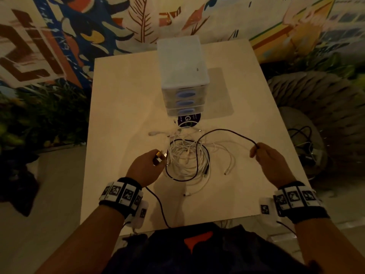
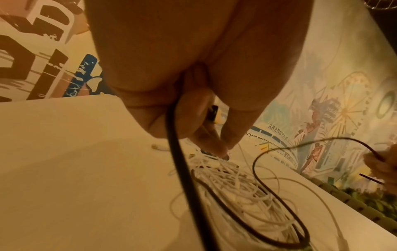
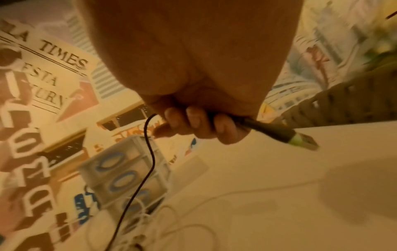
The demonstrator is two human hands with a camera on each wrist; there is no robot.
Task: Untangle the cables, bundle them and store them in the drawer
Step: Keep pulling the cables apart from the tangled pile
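Pale table [image 1: 122,107] before muraled wall [image 1: 59,36], both hands — left [image 1: 147,167], right [image 1: 270,161] — gripping black cable [image 1: 223,132].

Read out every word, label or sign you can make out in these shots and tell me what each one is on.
"LA TIMES", cut off at the left: wall mural, right wrist view.
"ESTA" and "URN", partial lines just below it on the same mural.
"ARANETA CO...", running on out of sight: painted building in the mural, left wrist view.
"G": dark round sticker on the table in front of the drawer unit; its small print is unreadable.
Wristband markers: patterns, not text.
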